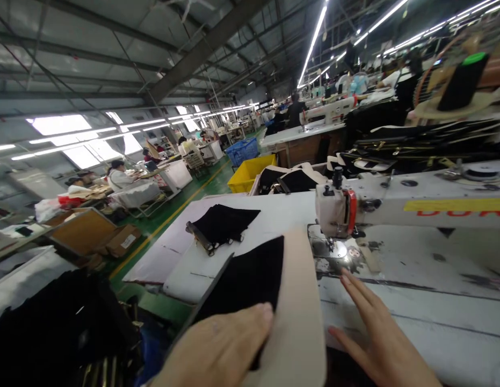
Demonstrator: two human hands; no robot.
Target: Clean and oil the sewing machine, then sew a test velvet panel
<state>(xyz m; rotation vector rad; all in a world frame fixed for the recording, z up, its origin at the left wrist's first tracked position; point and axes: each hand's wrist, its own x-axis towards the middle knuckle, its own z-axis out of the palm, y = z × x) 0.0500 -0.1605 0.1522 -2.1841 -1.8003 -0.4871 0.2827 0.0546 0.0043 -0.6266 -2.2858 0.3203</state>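
My left hand (219, 346) is on a flat panel made of black fabric (250, 274) and a beige strip (300, 301), at the front edge of the white sewing table. Its thumb lies over the black part and its other fingers are mostly hidden. To the right, my right hand (378, 336) is open with its fingers apart and holds nothing. Its fingertips are just in front of the needle plate (332, 250) of a sewing machine (334, 209), whose lamp lights the plate. Farther back on the table lies a black fabric piece (225, 220) with metal hardware along one side.
Behind the table stand a yellow crate (252, 172) and a blue basket (241, 152). Black pieces with zippers (406, 153) are piled behind the machine. A thread cone (463, 80) stands at upper right. Dark fabric (64, 328) is heaped at lower left. Other people work at tables beyond.
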